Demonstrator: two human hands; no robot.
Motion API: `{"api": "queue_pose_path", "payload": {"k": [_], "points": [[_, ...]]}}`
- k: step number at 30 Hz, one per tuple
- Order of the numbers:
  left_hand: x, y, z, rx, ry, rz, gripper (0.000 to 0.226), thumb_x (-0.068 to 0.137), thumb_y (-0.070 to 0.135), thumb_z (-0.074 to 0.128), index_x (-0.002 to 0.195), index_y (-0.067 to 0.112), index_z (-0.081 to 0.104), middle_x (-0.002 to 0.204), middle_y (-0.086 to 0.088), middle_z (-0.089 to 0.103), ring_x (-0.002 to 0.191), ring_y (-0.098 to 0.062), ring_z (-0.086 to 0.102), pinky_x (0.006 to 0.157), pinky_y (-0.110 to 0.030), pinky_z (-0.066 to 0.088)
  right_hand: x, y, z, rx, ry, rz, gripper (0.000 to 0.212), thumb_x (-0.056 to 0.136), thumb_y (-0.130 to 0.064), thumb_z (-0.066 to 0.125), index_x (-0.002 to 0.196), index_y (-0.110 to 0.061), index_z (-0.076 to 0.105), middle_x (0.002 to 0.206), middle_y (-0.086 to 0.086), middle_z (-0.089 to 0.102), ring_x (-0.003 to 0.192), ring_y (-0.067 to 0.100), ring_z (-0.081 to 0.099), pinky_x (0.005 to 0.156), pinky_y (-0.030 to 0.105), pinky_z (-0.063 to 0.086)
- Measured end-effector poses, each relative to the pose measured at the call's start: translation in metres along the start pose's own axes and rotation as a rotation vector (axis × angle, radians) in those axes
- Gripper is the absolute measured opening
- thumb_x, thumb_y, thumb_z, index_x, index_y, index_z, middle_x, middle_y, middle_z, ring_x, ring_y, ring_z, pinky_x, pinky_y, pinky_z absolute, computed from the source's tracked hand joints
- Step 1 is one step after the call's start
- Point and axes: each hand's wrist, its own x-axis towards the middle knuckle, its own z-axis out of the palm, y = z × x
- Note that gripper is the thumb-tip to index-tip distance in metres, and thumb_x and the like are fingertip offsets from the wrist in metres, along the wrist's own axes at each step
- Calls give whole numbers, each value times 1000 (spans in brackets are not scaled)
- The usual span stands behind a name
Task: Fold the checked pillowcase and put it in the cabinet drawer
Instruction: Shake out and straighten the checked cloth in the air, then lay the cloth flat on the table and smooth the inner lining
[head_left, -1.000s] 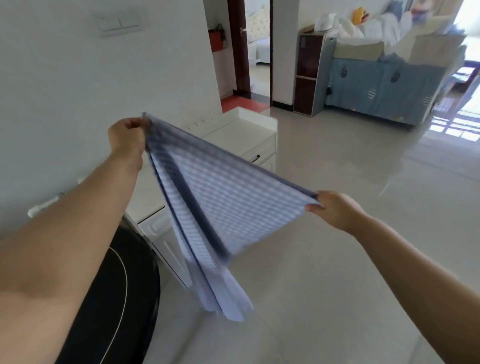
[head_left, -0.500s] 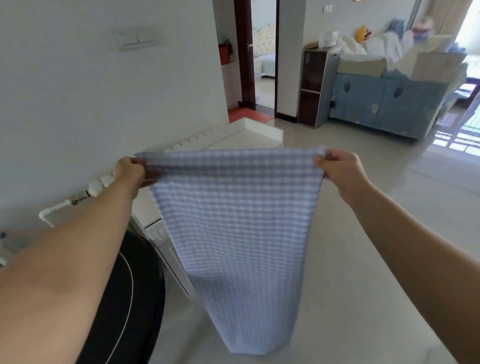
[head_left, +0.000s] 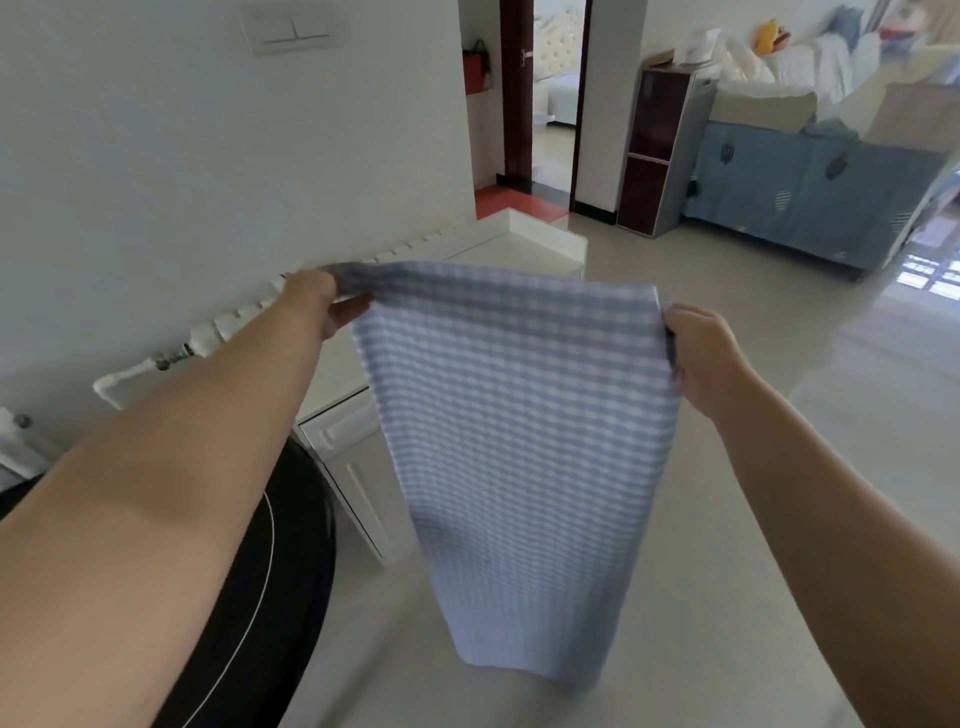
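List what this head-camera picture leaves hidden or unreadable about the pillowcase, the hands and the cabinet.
- Head view: the white cabinet front is mostly covered by the checked pillowcase; whether its drawer is open cannot be told.
- Pillowcase's layers or folds: only its front face shows.
- Left hand and right hand: fingertips in each grip are hidden by cloth.
- Pillowcase's lower hem: blurred.

Left hand, right hand bare; forearms bare, no sleeves, rings, watch visible.
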Motion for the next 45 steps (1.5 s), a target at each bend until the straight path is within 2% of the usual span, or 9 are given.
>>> {"api": "queue_pose_path", "payload": {"k": [5,9,16,22,25,29,35,41,45], "points": [[-4,-9,-6,155,22,156,38,92,28,60,116,-1,66,109,-16,68,97,-32,65,89,-37,49,-41,6,17,-396,-617,-8,72,81,-73,41,112,-13,65,103,10,72,94,26,69,87,39,55],[-19,12,-13,-87,71,116,23,102,18,32,99,10,54,81,5,52,72,-11,58,56,-16,55,-64,17,57,-837,-779,-46,55,75,-52,72,111,-12,65,109,10,69,104,26,64,98,44,48],[-2,28,-117,-80,164,230,30,96,14,29,67,18,36,67,0,38,60,-15,41,52,-23,37,-121,51,152,-303,-938,361,46,77,-30,73,115,-7,63,116,11,69,111,26,64,105,43,43],[20,23,-290,1222,45,419,58,89,59,50,66,5,48,68,-13,49,74,-30,49,67,-36,34,-206,105,282,-240,-974,525,48,81,-35,68,117,-3,62,124,18,64,118,30,59,106,41,43],[33,-13,-392,1641,-121,304,39,85,34,69,68,6,47,73,-18,53,62,-25,41,63,-31,33,-265,131,351,-286,-993,604,33,87,-35,65,106,-9,66,103,8,70,100,20,66,97,34,48],[46,-70,-494,1793,-180,211,58,80,32,75,113,1,39,86,-13,53,75,-28,51,68,-37,47,-333,164,430,-491,-990,603,61,72,-56,69,112,-10,65,103,4,68,103,23,64,102,39,47],[60,-104,-571,1890,-224,192,37,83,44,65,87,9,56,72,-5,53,64,-21,51,54,-30,38,-385,176,509,-669,-1015,651,66,70,-63,63,122,-24,58,120,-2,65,113,18,59,106,40,40],[77,-127,-654,1802,-185,87,26,85,35,69,83,11,60,73,-3,55,66,-22,51,53,-29,36,-417,165,584,-789,-1192,651,74,85,-29,67,145,-10,28,141,4,45,132,22,42,107,32,38],[82,-155,-705,1807,-132,68,27,87,40,66,85,15,56,74,-2,52,72,-23,52,55,-30,35,-452,194,638,-896,-1306,633,58,84,-29,64,133,-9,41,124,9,56,117,27,56,90,30,45]]}}
